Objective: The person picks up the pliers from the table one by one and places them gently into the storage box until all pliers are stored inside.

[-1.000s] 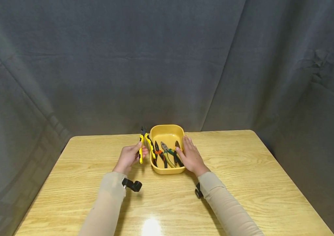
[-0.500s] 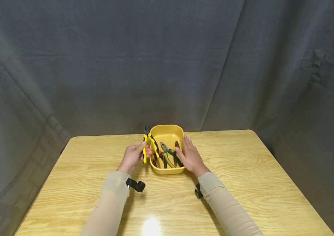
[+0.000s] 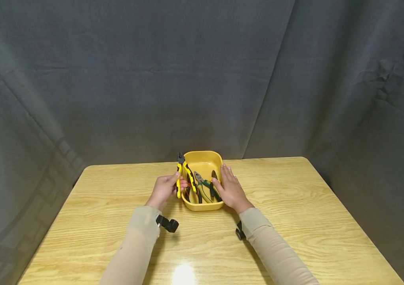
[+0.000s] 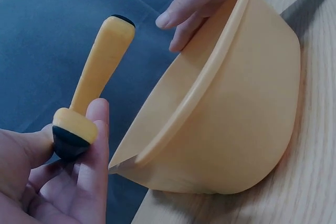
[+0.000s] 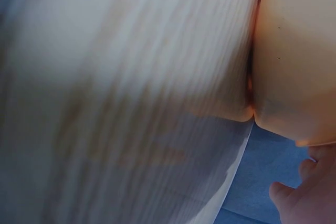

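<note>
A pair of yellow-and-black pliers stands jaws up in my left hand, pinched by one handle between thumb and fingers. Its handles are spread, and the far one overlaps the left side of a yellow bin. In the left wrist view the handle ends show beside the bin wall. My right hand rests at the bin's right rim, fingers straight and thumb over the edge. Inside lie pliers with green-and-yellow handles, dark-handled pliers and orange-and-black pliers, partly hidden.
The bin stands near the back edge of a wooden table. A dark grey curtain hangs behind and at both sides. Black wrist camera mounts sit at both cuffs.
My left hand has moved right with the yellow-and-black pliers, bringing them from beside the bin to over its left rim. The right hand and the bin have stayed put.
</note>
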A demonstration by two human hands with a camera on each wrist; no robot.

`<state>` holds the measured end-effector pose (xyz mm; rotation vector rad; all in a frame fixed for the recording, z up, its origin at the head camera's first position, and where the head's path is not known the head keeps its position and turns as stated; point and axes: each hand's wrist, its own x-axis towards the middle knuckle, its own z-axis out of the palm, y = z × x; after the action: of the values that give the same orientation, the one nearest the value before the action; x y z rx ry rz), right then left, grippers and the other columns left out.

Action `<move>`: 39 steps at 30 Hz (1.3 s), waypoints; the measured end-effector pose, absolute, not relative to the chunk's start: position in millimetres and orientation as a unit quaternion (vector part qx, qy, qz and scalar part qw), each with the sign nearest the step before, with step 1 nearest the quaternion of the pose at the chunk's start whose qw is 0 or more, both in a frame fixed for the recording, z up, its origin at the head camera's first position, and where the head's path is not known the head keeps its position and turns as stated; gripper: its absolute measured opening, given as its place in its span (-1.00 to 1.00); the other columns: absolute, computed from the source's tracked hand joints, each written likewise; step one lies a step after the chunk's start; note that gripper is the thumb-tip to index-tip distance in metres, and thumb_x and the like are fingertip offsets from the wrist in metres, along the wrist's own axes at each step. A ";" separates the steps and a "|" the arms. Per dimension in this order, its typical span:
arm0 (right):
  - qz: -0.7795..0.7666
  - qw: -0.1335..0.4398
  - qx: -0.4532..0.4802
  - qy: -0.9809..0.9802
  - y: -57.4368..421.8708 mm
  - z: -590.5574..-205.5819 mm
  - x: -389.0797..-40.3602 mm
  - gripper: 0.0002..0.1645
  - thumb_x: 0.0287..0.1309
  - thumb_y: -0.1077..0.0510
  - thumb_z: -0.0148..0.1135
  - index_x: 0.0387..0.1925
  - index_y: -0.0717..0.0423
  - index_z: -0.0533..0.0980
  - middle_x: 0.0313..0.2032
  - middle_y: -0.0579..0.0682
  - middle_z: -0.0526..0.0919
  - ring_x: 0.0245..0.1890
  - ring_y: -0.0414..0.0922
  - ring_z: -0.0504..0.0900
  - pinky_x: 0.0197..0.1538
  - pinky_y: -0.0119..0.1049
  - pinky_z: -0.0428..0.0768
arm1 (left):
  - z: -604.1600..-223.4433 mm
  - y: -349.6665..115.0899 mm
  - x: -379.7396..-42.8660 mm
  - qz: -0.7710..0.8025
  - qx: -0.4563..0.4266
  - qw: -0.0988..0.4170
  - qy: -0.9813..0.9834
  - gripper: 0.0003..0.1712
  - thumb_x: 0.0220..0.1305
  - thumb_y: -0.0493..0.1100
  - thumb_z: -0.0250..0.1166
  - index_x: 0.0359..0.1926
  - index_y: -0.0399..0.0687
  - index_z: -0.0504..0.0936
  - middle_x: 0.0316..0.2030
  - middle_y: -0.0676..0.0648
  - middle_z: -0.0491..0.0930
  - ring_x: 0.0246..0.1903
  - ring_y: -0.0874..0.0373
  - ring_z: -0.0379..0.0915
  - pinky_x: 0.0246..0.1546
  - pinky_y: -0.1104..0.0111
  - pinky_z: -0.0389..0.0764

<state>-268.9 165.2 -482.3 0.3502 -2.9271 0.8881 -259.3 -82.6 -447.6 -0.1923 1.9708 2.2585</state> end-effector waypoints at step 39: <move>0.293 0.024 0.107 -0.950 164.4 -483.1 -270.3 -0.12 0.58 -0.27 -0.25 0.61 0.17 -0.13 0.62 0.09 -0.16 0.60 0.03 -0.25 0.55 0.15 -0.10 | -448.1 -49.4 -275.4 0.690 -0.058 0.052 0.719 -0.51 0.59 -0.11 0.09 0.00 -0.61 0.60 -0.37 -0.22 0.75 -0.45 0.24 0.69 -0.24 0.31 0.73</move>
<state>-270.3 164.4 -483.1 0.3313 -2.9397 0.9052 -275.4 -49.4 -448.1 -0.1762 2.1881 2.1002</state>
